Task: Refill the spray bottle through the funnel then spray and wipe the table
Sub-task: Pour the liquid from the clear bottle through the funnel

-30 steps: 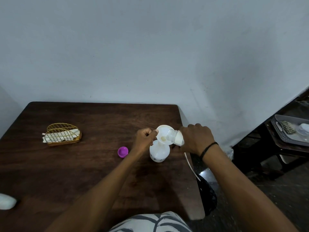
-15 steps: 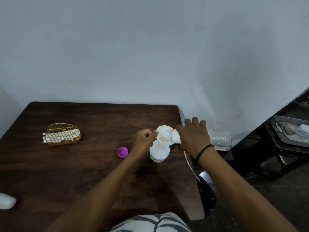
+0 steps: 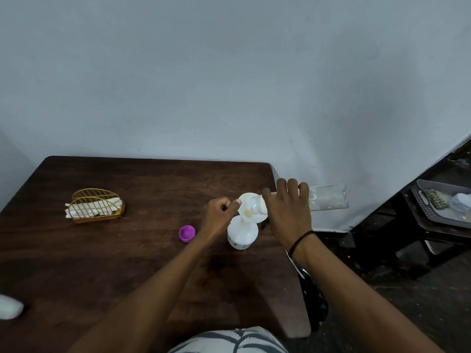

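Clear bottle (image 3: 328, 200) — no legible label

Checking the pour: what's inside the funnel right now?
The clear bottle's neck pokes into the white funnel, with a small yellowish patch at the bottom. The spray bottle's opaque wall hides its fill level.
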Action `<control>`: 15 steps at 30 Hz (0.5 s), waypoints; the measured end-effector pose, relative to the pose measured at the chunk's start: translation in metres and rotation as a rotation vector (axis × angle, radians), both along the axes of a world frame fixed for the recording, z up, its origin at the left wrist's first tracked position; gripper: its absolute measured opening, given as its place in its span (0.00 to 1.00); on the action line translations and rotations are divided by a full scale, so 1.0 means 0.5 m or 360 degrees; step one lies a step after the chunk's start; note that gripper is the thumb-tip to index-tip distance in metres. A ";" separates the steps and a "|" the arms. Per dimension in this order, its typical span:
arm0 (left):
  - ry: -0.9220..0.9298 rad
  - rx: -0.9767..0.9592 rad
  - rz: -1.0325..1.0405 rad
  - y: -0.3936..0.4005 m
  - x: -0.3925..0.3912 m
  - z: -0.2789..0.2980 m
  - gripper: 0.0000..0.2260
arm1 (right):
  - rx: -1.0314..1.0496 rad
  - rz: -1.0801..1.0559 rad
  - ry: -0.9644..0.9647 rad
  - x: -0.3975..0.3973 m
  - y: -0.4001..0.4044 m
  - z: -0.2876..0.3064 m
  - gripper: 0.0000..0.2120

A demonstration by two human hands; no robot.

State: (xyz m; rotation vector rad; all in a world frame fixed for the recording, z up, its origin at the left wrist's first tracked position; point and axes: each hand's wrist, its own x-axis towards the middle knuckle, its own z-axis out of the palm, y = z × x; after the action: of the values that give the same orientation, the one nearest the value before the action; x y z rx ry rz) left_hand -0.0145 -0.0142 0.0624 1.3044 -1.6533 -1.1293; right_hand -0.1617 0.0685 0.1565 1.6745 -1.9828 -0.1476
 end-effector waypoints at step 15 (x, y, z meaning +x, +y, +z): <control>-0.0080 0.0016 0.0111 -0.011 0.037 -0.023 0.21 | 0.0075 -0.0133 -0.0478 -0.022 0.015 0.005 0.19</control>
State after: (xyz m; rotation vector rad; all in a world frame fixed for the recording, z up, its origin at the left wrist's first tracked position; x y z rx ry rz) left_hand 0.0039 -0.0199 0.0508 1.3964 -1.6272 -1.0730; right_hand -0.1726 0.0763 0.1591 1.7266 -2.2867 0.0297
